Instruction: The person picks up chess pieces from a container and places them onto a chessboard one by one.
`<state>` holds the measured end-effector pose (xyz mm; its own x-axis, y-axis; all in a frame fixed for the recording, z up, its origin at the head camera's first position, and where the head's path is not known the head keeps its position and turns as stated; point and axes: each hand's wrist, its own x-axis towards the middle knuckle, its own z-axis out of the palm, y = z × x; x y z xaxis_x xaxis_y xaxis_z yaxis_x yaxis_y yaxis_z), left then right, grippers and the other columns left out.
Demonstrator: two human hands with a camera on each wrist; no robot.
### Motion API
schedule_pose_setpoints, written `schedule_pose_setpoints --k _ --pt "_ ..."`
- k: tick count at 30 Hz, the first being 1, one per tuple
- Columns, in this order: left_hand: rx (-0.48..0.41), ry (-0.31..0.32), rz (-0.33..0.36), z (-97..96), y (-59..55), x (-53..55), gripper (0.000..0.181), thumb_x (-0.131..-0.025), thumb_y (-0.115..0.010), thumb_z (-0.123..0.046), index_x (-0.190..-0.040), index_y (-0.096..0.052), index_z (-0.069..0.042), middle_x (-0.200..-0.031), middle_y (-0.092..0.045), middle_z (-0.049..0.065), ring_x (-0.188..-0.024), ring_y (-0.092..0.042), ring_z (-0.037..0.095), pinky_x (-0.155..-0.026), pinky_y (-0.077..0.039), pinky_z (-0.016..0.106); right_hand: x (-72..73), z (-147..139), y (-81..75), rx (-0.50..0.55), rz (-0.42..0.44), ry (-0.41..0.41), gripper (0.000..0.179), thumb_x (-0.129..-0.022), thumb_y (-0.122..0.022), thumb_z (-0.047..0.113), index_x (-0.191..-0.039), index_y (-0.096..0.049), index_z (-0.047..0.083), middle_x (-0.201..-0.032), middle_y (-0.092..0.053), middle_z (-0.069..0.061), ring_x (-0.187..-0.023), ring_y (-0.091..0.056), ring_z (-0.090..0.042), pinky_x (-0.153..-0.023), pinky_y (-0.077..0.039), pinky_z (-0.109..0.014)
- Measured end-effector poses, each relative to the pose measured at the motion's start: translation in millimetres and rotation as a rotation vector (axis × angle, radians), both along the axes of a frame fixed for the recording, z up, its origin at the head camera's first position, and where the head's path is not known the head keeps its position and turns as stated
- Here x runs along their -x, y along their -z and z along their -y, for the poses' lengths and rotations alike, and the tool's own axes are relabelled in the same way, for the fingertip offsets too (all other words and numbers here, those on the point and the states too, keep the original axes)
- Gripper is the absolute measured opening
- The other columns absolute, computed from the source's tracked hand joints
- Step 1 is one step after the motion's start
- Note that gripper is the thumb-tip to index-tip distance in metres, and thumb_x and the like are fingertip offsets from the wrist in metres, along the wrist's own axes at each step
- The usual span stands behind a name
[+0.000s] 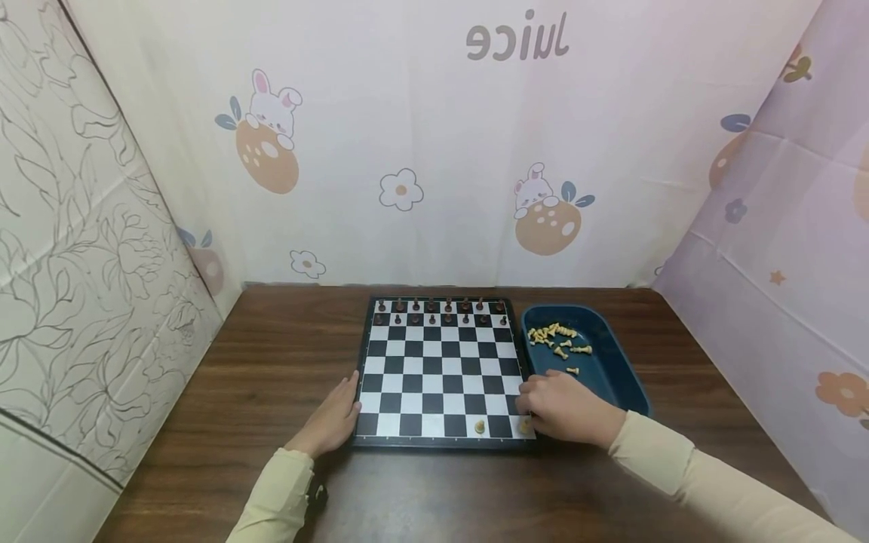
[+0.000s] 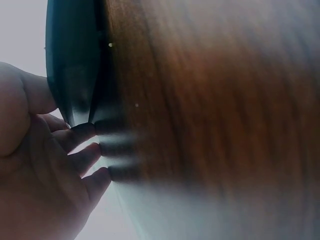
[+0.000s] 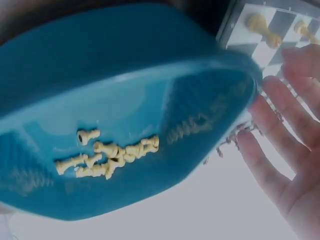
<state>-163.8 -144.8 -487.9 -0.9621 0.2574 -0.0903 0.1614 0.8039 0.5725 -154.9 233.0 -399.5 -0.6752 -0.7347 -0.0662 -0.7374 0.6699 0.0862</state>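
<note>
On the table lies a black-and-white chessboard (image 1: 434,369). My left hand (image 1: 332,416) rests against its left edge; in the left wrist view the fingers (image 2: 84,159) touch the board's dark side (image 2: 75,55). My right hand (image 1: 566,407) is over the board's right edge near the front corner. The right wrist view shows its fingers (image 3: 272,117) loosely bent, with no piece visible among them. Beside that hand, a pale chess piece (image 3: 262,30) stands on the corner square. A second pale piece (image 1: 480,427) stands two squares to its left.
Two rows of dark chess pieces (image 1: 431,306) stand along the board's far side. To the right of the board sits a blue tray (image 1: 614,369) with several pale pieces (image 3: 117,155) lying in it. A printed cloth (image 1: 407,136) hangs behind the wooden table (image 1: 285,339).
</note>
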Motion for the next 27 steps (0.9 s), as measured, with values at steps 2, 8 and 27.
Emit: schedule_pose_setpoints --k 2,8,27 --pt "0.0 0.001 -0.001 -0.5 -0.9 0.4 0.055 -0.101 -0.037 -0.014 -0.148 -0.019 0.007 -0.153 -0.022 0.023 -0.141 -0.018 0.039 -0.113 -0.018 0.053 2.1 -3 -3.7 0.0 -0.016 -0.004 0.012 -0.077 -0.078 0.019 -0.089 -0.075 0.017 -0.082 -0.067 0.005 -0.07 -0.054 -0.008 -0.063 -0.049 -0.028" --pt "0.003 -0.008 0.021 -2.4 -1.7 1.3 0.056 -0.101 -0.037 -0.015 -0.149 -0.017 0.006 -0.154 -0.021 0.022 -0.141 -0.017 0.038 -0.113 -0.017 0.052 12.8 -15 -10.1 -0.01 -0.063 0.012 0.013 -0.076 -0.078 0.016 -0.089 -0.074 0.016 -0.082 -0.067 0.004 -0.071 -0.057 -0.01 -0.064 -0.052 -0.029" --pt "-0.008 -0.01 0.022 -1.8 -1.3 -0.1 0.057 -0.1 -0.039 -0.015 -0.149 -0.017 0.006 -0.153 -0.021 0.024 -0.141 -0.017 0.039 -0.113 -0.017 0.053 67.3 -72 -20.4 0.091 -0.177 0.157 0.015 -0.07 -0.075 -0.002 -0.078 -0.073 0.01 -0.073 -0.068 -0.003 -0.06 -0.062 -0.015 -0.05 -0.054 -0.033"
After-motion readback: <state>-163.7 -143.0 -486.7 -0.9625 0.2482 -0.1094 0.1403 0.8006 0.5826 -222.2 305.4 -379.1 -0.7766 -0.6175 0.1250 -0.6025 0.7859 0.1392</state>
